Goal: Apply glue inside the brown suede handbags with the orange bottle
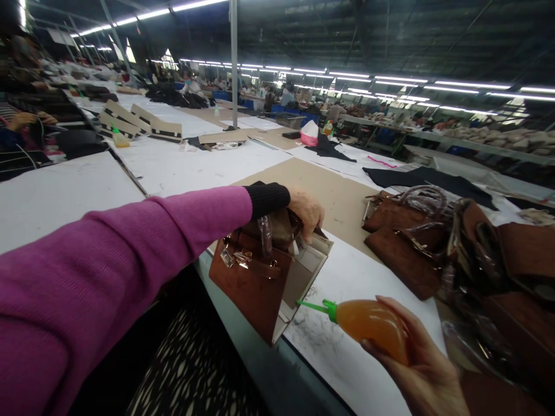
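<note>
Brown bags (pixel 403 263) lie near the right hand (pixel 420 358).

Fingers (pixel 408 319) around amber bottle (pixel 366 322), brown handbag (pixel 251 297)

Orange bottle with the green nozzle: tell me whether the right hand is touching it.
Touching. The head view shows the right hand wrapped around the rounded end of the orange bottle, with no gap between.

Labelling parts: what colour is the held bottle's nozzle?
Bright green nozzle, best seen in the head view.
</note>
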The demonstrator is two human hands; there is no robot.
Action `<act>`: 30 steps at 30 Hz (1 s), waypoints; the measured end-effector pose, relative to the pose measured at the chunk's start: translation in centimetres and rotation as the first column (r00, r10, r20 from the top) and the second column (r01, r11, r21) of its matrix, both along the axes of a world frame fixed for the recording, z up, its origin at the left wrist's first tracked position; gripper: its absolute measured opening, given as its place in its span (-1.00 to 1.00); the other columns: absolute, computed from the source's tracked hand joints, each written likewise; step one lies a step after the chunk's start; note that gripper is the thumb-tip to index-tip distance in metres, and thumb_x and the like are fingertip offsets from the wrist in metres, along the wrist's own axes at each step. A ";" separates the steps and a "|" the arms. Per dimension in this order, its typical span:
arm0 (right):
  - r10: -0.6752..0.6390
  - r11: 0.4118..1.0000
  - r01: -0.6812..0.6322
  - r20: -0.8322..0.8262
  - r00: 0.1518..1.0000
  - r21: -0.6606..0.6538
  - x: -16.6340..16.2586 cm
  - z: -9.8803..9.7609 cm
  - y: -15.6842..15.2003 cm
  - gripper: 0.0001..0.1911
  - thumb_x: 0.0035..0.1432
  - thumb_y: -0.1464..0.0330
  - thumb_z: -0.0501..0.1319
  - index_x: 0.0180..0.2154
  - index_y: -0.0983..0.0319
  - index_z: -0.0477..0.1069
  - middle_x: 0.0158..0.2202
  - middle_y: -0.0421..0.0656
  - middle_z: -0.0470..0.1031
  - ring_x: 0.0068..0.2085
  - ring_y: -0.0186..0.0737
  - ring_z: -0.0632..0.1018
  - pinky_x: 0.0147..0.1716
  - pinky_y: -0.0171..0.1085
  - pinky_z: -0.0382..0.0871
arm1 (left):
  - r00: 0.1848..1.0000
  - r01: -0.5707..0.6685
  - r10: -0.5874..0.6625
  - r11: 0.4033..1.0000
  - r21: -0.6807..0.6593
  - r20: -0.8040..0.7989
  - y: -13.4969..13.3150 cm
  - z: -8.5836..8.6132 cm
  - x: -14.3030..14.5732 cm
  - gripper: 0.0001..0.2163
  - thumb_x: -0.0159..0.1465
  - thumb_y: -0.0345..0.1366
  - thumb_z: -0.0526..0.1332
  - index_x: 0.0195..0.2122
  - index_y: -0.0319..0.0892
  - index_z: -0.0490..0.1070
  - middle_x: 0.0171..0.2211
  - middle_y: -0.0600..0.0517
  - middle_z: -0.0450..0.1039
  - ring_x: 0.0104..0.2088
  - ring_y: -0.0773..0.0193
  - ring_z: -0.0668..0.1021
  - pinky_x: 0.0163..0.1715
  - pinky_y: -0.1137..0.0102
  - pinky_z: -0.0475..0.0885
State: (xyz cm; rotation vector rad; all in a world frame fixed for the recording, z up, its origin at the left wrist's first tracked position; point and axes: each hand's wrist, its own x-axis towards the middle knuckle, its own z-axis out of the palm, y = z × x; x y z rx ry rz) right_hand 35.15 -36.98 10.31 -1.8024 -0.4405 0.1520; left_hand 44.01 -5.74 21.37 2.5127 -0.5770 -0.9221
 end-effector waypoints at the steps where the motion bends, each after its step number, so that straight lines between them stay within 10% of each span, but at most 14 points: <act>1: -0.009 1.000 0.009 -0.003 1.000 -0.007 -0.1 -0.2 0.0 -0.38 -0.15 0.21 0.49 -0.01 0.05 0.39 0.00 -0.22 0.43 -0.07 -0.12 0.49 -0.06 -0.43 0.27 | 1.000 0.005 -0.005 1.000 -0.003 -0.008 0.0 0.0 0.0 -0.75 -0.11 -0.22 0.35 -0.41 -0.24 0.57 -0.58 0.04 0.45 -0.50 0.27 0.42 -0.46 0.39 0.30; 20: -0.018 0.999 0.029 -0.268 0.963 0.037 -2.6 -0.9 1.2 -0.35 -0.06 0.11 0.42 0.03 0.17 0.32 -0.19 -0.12 0.50 -0.21 -0.01 0.51 -0.29 -0.25 0.47 | 0.995 0.000 -0.011 0.994 0.110 0.103 -1.1 2.2 -3.1 -0.80 -0.01 -0.27 0.29 -0.36 -0.23 0.56 -0.59 0.08 0.45 -0.49 0.31 0.39 -0.44 0.41 0.22; 30: 0.015 0.947 0.115 -0.398 0.917 0.300 -0.7 0.1 3.1 -0.38 0.00 0.15 0.42 0.04 0.18 0.26 -0.08 -0.07 0.45 -0.09 0.07 0.48 -0.25 -0.17 0.47 | 0.813 -0.166 0.071 0.980 0.114 0.578 -0.2 6.5 -8.3 -0.88 0.08 -0.44 0.18 -0.39 -0.32 0.49 -0.46 -0.03 0.40 -0.39 0.25 0.42 -0.31 0.36 0.27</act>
